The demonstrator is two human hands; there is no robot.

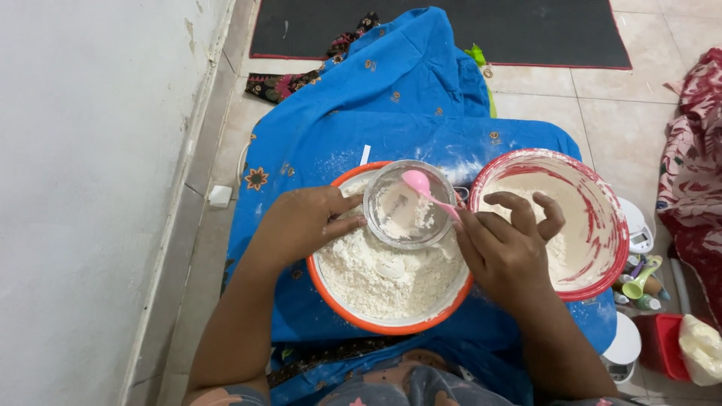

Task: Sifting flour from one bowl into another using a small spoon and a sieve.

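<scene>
White flour (376,274) already fills the orange bowl (391,325) at centre frame; left hand (301,225) grips the clear bowl (406,207), right hand (504,248) pinches the pink spoon (425,188), some powder remaining inside.

arms: bare to above elbow | sleeves: none seen | lap: grey floral-patterned garment | hands: no rings

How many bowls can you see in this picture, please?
3: an orange bowl of flour in front of the person, a small clear bowl held over it by the left hand, and a red bowl to the right. None seem hidden.
</scene>
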